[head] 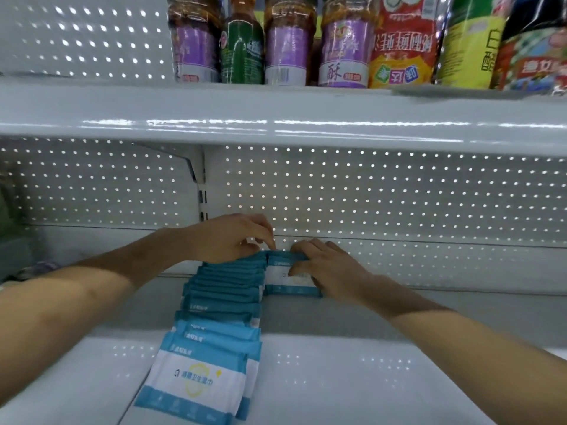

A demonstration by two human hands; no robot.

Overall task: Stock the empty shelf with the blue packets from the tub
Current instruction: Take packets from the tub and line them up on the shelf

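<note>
The packets (221, 302) show teal-blue edges along the row. The front packet (196, 381) has a white middle band, blue bands above and below, and a pale yellow emblem. The shelf (337, 378) is glossy white, and its back panel (368, 194) is white with regular dotted holes. Above, the bottles (287, 50) wear purple labels, and one green-labelled bottle (242, 53) stands between them.

A glossy white upper shelf (276, 118) is shown spanning a store rack. Bottles (285, 41) and bright packages (402, 47) are lined on top of it. Beneath it, a perforated back panel (383, 191) is pierced by points of light, a bracket (190, 163) is fixed, and a white lower shelf (399, 378) is seen.
</note>
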